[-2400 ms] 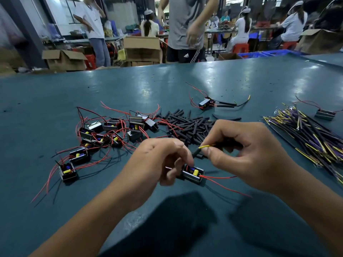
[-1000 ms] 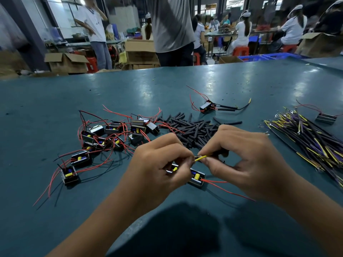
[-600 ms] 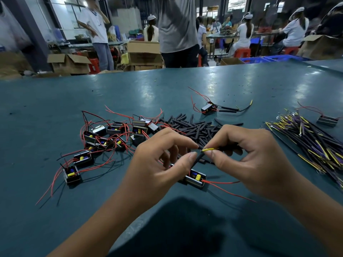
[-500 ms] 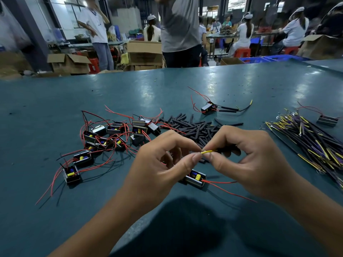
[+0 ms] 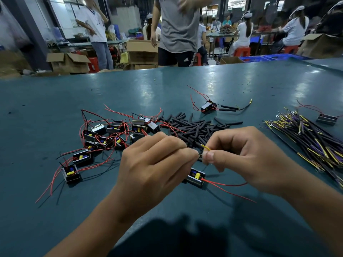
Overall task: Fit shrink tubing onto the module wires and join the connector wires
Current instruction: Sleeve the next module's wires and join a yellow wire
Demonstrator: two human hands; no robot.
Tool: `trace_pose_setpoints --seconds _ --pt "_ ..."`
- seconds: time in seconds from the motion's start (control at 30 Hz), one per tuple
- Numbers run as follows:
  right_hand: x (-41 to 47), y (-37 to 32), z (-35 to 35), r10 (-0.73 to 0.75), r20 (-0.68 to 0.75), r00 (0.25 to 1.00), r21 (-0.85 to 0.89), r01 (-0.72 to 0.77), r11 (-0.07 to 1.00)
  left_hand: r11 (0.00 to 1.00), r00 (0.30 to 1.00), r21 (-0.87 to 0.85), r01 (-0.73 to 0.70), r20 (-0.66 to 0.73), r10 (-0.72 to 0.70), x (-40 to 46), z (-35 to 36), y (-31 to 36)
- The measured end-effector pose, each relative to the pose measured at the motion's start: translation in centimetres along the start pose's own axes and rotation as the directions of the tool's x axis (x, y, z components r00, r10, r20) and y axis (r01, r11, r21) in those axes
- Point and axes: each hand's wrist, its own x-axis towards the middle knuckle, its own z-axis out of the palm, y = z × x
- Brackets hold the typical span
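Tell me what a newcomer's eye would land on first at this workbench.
First, the two hands meeting at centre: the left hand and right hand pinch a yellow-tipped wire above a small module with red leads. Behind them lies a heap of black shrink tubing, with a tangle of red-wired modules to its left and a bundle of connector wires far right.

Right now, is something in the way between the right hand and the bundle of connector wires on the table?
Nothing visible: bare table lies between the right hand and the connector wires.

Left grip (image 5: 157,164), right grip (image 5: 245,154): fingertips pinched together.
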Motion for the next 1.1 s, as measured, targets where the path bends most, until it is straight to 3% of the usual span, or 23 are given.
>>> trace_pose_setpoints --seconds 0.07,0.17,0.27,0.33,0.37,0.57,0.73,0.93,1.1 --pt "0.0 -0.2 -0.6 0.053 0.026 0.998 0.008 -0.053 0.999 1.000 1.000 -0.016 0.017 0.019 -0.017 -0.1 0.3 -0.4" --pt "0.2 0.0 -2.1 0.105 -0.098 0.990 -0.034 -0.109 0.993 0.930 0.944 -0.171 0.326 0.108 -0.311 -0.4 0.6 -1.4" --pt "0.4 0.3 -2.9 0.155 -0.193 0.969 -0.033 -0.164 0.986 0.631 0.711 -0.327 0.703 0.297 -0.638 -1.0 1.0 -2.2" --pt "0.5 0.5 -2.9 0.179 -0.210 0.961 -0.015 -0.186 0.982 0.450 0.592 -0.392 0.802 0.425 -0.685 -1.3 1.6 -2.0" --pt "0.5 0.6 -2.8 0.185 -0.216 0.959 -0.009 -0.192 0.981 0.413 0.566 -0.395 0.821 0.463 -0.683 -1.4 1.9 -1.7" --pt "0.7 0.8 -2.9 0.213 -0.262 0.941 0.031 -0.212 0.977 0.428 0.515 -0.286 0.857 0.480 -0.710 -1.9 3.4 -0.7" --pt "0.7 1.1 -2.7 0.260 -0.259 0.930 0.093 -0.244 0.965 0.487 0.546 -0.253 0.836 0.477 -0.689 -2.0 3.4 -0.7" --pt "0.6 0.9 -3.5 0.367 -0.138 0.920 0.376 -0.294 0.879 0.549 0.582 -0.241 0.800 0.531 -0.616 -2.3 3.2 -0.9" --pt "0.5 0.7 -3.9 0.384 -0.028 0.923 0.460 -0.329 0.825 0.601 0.578 -0.167 0.782 0.555 -0.598 -2.6 3.3 -1.2"
